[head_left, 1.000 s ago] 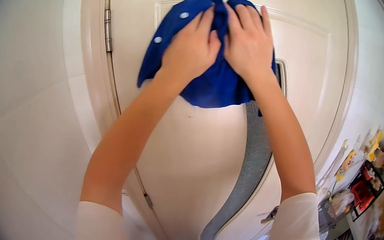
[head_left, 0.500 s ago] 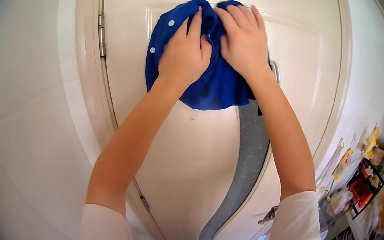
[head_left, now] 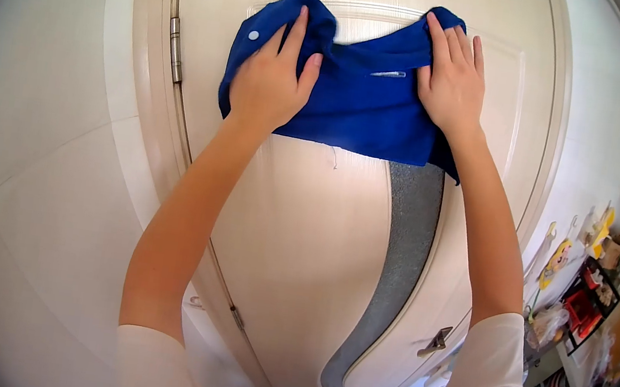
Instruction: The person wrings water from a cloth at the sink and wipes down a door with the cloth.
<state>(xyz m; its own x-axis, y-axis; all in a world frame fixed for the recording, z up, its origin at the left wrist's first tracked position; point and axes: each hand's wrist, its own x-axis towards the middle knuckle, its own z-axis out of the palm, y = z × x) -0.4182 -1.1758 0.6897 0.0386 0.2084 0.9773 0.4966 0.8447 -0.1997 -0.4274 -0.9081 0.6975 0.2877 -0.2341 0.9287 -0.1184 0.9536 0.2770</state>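
A blue cloth garment [head_left: 368,111] is stretched sideways in front of a cream door, its lower edge hanging loose. It has a round white button near its left edge and a small pale label below its top edge. My left hand [head_left: 271,86] grips the bunched left side, fingers pointing up and thumb to the right. At the upper right corner, my right hand [head_left: 454,83] holds the cloth with its thumb partly behind the fabric. Between the two hands the top edge sags. My palms face away, so the inner grip is hidden.
The cream door [head_left: 294,254] has a curved grey panel [head_left: 406,245], metal hinges [head_left: 176,49] on the left and a handle [head_left: 438,341] low on the right. A white tiled wall [head_left: 33,157] stands at left. Shelves with a red container [head_left: 583,309] are at right.
My hands have moved apart, the right one to the right and slightly down, the left a little left. The bunched garment is now spread wider, showing its label.
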